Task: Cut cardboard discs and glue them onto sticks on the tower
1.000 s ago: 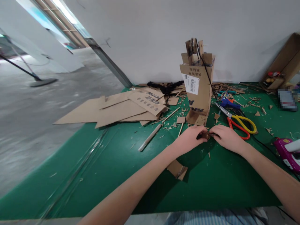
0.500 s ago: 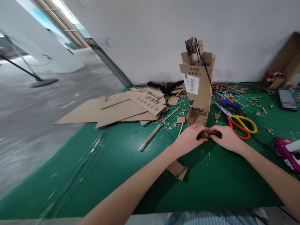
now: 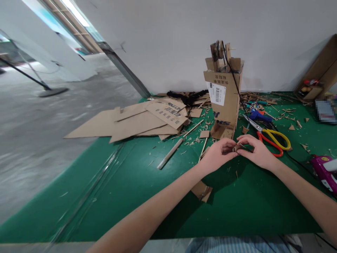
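My left hand (image 3: pixel 218 154) and my right hand (image 3: pixel 256 153) meet over the green table (image 3: pixel 126 182), fingers pinched together on a small brown piece (image 3: pixel 236 148) held between them, lifted a little off the surface. A thin dark pin or stick pokes out of the piece toward my right fingers. Just behind the hands stands a tall cardboard tower (image 3: pixel 223 95) with a barcode label and a black cord running down from a spool at its top.
Flat cardboard sheets (image 3: pixel 137 121) lie at the left. Red-and-yellow scissors (image 3: pixel 271 138) and a blue tool (image 3: pixel 258 116) sit right of the tower. A pink glue gun (image 3: pixel 325 170) is at the right edge. A wooden stick (image 3: pixel 171 153), scraps and a folded cardboard bit (image 3: pixel 201 191) lie nearby.
Both hands have lifted the small brown piece slightly off the table and turned it. The view shifted a little to the left.
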Demonstrator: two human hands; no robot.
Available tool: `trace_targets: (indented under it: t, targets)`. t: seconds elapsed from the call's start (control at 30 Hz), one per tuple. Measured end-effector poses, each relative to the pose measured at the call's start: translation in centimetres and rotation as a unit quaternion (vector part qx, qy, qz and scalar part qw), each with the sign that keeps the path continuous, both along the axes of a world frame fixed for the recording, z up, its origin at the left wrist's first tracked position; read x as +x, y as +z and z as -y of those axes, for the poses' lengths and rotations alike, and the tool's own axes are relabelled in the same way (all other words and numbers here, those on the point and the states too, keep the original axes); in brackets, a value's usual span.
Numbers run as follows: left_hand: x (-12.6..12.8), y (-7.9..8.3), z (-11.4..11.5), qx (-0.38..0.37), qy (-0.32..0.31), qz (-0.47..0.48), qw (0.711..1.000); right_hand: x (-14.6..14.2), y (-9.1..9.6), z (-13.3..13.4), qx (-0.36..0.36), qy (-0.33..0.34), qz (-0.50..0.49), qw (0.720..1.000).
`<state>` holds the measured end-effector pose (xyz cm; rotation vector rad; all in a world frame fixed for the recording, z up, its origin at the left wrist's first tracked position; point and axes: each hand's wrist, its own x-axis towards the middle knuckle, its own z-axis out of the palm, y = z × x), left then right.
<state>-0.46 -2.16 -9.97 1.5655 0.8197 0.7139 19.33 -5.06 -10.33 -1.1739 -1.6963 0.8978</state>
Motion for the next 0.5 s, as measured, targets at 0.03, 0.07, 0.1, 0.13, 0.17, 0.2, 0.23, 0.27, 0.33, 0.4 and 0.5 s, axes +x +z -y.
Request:
trace_targets:
  t: [0.03, 0.07, 0.1, 0.13, 0.17, 0.2, 0.23, 0.27, 0.33, 0.4, 0.5]
  targets:
    - [0.0, -0.1, 0.0, -0.016, -0.004, 0.010, 1.000, -0.1, 0.0, 0.0, -0.016, 0.002, -0.001, 1.000]
    - [0.1, -0.1, 0.0, -0.028, -0.005, 0.017, 0.999, -0.1, 0.1, 0.0, -0.031, 0.004, -0.001, 0.999]
    - [0.1, -0.2, 0.0, -0.033, -0.004, 0.018, 0.999, -0.1, 0.1, 0.0, -0.042, 0.003, -0.002, 0.999]
    - [0.1, -0.2, -0.1, -0.032, -0.003, 0.014, 0.999, -0.1, 0.1, 0.0, -0.048, -0.001, -0.003, 0.999]
    - [0.1, -0.3, -0.1, -0.025, -0.002, 0.004, 1.000, -0.1, 0.1, 0.0, -0.047, -0.008, -0.006, 0.999]
    - [0.0, -0.3, -0.1, -0.010, 0.002, -0.013, 1.000, -0.1, 0.0, -0.1, -0.042, -0.018, -0.009, 0.999]
    - [0.0, -0.3, -0.1, 0.013, 0.011, -0.034, 0.999, 0.1, 0.0, -0.2, -0.039, -0.030, -0.011, 0.999]
    - [-0.1, -0.3, -0.1, 0.041, 0.020, -0.056, 0.997, 0.2, -0.1, -0.3, -0.038, -0.044, -0.013, 0.998]
    - [-0.3, -0.2, -0.2, 0.100, 0.027, -0.099, 0.990, 0.5, -0.3, -0.5, -0.035, -0.076, -0.009, 0.996]
    - [-0.4, 0.0, -0.1, 0.159, 0.012, -0.141, 0.977, 0.8, -0.4, -0.6, -0.037, -0.098, 0.003, 0.994]
    - [-0.5, 0.5, 0.0, 0.242, -0.030, -0.204, 0.948, 1.1, -0.6, -0.7, -0.057, -0.097, 0.014, 0.994]
